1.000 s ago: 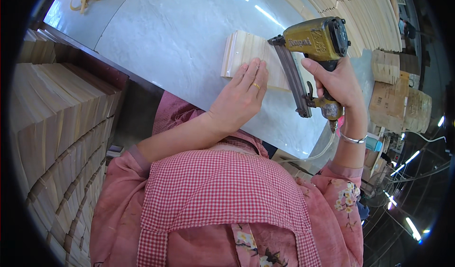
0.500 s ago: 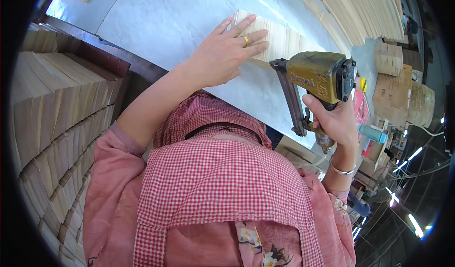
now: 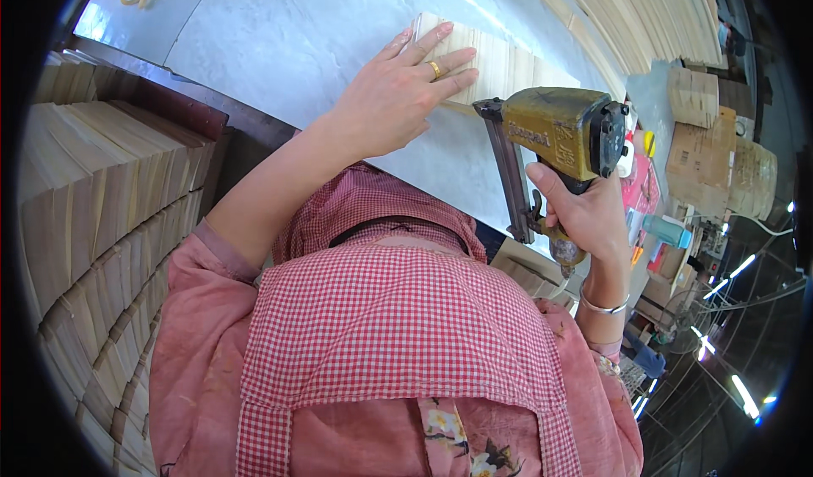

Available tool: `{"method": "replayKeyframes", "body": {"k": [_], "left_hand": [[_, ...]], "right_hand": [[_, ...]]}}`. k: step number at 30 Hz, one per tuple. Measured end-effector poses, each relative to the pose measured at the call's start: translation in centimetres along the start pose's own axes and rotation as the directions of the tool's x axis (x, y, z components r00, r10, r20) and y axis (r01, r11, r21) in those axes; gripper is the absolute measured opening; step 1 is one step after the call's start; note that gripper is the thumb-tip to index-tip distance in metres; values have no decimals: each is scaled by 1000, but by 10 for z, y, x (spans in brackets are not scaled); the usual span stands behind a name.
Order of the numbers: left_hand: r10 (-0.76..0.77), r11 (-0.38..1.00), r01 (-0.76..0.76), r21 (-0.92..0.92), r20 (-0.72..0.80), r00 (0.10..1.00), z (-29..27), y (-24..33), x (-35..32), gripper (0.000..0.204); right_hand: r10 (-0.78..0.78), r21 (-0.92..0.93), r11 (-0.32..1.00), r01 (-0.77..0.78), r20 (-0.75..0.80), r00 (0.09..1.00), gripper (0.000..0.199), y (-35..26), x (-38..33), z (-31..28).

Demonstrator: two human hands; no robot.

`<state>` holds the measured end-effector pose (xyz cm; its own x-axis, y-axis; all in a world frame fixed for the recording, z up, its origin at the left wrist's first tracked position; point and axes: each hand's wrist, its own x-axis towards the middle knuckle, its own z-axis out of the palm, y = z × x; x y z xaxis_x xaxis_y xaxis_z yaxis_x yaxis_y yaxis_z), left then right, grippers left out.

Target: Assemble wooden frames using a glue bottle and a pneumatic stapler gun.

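At nine o'clock in the view, stacked wooden boards (image 3: 110, 164) rise beside the pale surface (image 3: 254, 49). The left forearm slants up from eight o'clock to the left hand (image 3: 389, 100), near twelve, palm down and pointing toward two. Its fingers are spread and straight, gripping nothing, resting on the left end of a wooden block (image 3: 506, 64), which lies on the surface at one o'clock. At two is a yellow-brown nail gun (image 3: 555, 126), with raised lettering and marks on its side; its nose stands close to the block, though I cannot tell whether they touch. The right hand (image 3: 593, 210), at three, points up toward eleven, its fingers wrapped around the gun's handle. Farther right, a cardboard box (image 3: 699, 159) bears print too small to read.
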<state>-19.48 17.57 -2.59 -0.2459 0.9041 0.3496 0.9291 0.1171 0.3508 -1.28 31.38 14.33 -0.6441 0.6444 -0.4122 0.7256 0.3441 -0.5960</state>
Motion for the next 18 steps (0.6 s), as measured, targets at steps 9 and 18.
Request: {"method": "replayKeyframes", "body": {"k": [9, 18], "left_hand": [[-16, 998, 15, -68, -18, 1000, -2, 0, -1, 95], [-34, 989, 26, -142, -54, 998, 1, -2, -2, 103]], "right_hand": [[-112, -137, 984, 114, 23, 993, 35, -14, 0, 1], [-114, -65, 991, 117, 51, 992, 36, -18, 4, 7]]}}
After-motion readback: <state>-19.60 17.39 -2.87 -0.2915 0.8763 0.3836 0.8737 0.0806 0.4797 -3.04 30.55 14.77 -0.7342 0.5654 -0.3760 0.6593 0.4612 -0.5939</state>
